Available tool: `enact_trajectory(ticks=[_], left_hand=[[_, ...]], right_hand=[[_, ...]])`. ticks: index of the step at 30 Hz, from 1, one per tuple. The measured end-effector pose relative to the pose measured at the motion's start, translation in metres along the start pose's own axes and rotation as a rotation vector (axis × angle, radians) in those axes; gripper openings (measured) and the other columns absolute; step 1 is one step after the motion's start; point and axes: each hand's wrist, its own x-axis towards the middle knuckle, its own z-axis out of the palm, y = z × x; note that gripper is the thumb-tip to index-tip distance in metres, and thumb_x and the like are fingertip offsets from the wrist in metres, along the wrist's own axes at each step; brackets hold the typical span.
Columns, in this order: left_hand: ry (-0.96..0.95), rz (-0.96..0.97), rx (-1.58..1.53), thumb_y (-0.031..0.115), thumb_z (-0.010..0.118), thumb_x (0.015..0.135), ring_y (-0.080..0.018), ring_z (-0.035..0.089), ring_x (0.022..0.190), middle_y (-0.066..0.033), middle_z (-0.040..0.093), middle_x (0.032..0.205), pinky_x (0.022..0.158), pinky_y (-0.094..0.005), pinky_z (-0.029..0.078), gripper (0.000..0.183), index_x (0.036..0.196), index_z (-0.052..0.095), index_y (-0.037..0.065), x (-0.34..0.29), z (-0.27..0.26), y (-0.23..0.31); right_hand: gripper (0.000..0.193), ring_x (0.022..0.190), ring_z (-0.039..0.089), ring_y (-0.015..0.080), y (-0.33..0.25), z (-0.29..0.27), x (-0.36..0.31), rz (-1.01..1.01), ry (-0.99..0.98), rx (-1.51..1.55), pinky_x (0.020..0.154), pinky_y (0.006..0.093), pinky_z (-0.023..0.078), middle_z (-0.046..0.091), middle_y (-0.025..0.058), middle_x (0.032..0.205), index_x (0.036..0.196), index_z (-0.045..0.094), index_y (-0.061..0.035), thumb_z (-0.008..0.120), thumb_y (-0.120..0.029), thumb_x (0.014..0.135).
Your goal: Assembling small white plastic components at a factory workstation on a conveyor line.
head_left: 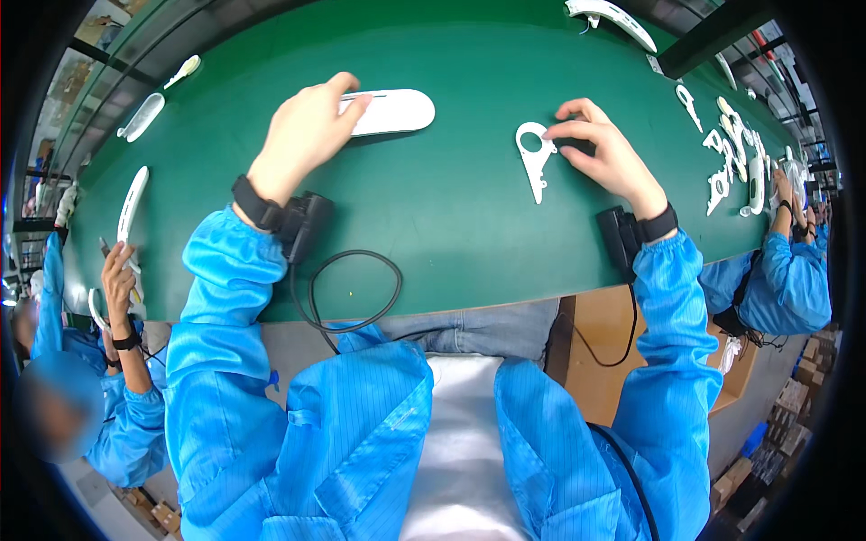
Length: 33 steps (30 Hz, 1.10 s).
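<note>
In the head view, the cover point(397, 110), long and white, lies on the green table point(451, 216). The left hand point(311, 122) is over the cover's left end, thumb and fingers curved onto it; whether they grip it or only rest there, I cannot tell. To the right of the cover and a little nearer the person is a flat white ring piece point(534, 164), its narrow tip toward the person. The right hand point(600, 149) is loosely curled at the ring's right edge, thumb and fingers spread apart and gripping nothing; contact is unclear.

A black cable point(363, 252) loops on the near side of the cover. Well left of it, a co-worker's hand point(119, 279) holds a curved white strip point(133, 203). Far right of it, white parts point(735, 149) lie in a cluster.
</note>
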Motion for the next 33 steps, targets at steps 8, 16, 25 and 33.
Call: enact_trajectory(ticks=[8, 16, 25, 33], left_hand=[[0.184, 0.082, -0.246, 0.032, 0.044, 0.101, -0.0296, 0.061, 0.101, -0.0145, 0.065, 0.109, 0.089, -0.0399, 0.048, 0.037, 0.123, 0.058, 0.006, -0.007, 0.015, 0.03], [0.093, 0.25, -0.636, 0.016, 0.058, 0.091, -0.0205, 0.059, 0.103, -0.009, 0.062, 0.107, 0.088, -0.0345, 0.048, 0.033, 0.123, 0.058, 0.005, -0.013, 0.005, 0.014], [0.225, 0.448, 0.01, 0.01, 0.071, 0.081, -0.0275, 0.065, 0.066, -0.0073, 0.064, 0.09, 0.059, -0.0362, 0.053, 0.015, 0.096, 0.071, 0.01, -0.013, 0.007, 0.029], [0.258, 0.537, -0.028, 0.011, 0.071, 0.08, -0.0274, 0.065, 0.07, -0.0058, 0.064, 0.094, 0.062, -0.0377, 0.053, 0.016, 0.096, 0.071, 0.008, -0.007, 0.014, 0.022]], right_hand=[[0.013, 0.105, 0.052, 0.0284, -0.019, 0.015, 0.021, -0.138, 0.035, -0.23, 0.092, 0.0369, 0.043, 0.055, 0.007, 0.111, 0.093, 0.068, -0.0077, 0.069, -0.004, 0.08], [0.012, 0.088, 0.057, 0.0275, -0.081, 0.052, 0.033, -0.102, 0.246, -0.09, 0.077, 0.0368, 0.048, 0.063, 0.0078, 0.088, 0.09, 0.06, -0.0035, 0.068, -0.006, 0.083], [0.016, 0.086, 0.059, 0.027, -0.087, 0.086, 0.054, -0.16, 0.235, -0.305, 0.076, 0.0378, 0.05, 0.063, 0.0097, 0.086, 0.094, 0.056, -0.0041, 0.067, -0.01, 0.084], [0.015, 0.088, 0.06, 0.029, -0.09, 0.089, 0.056, -0.194, 0.271, -0.305, 0.077, 0.0388, 0.051, 0.063, 0.0115, 0.086, 0.093, 0.057, -0.0033, 0.067, -0.007, 0.082]])
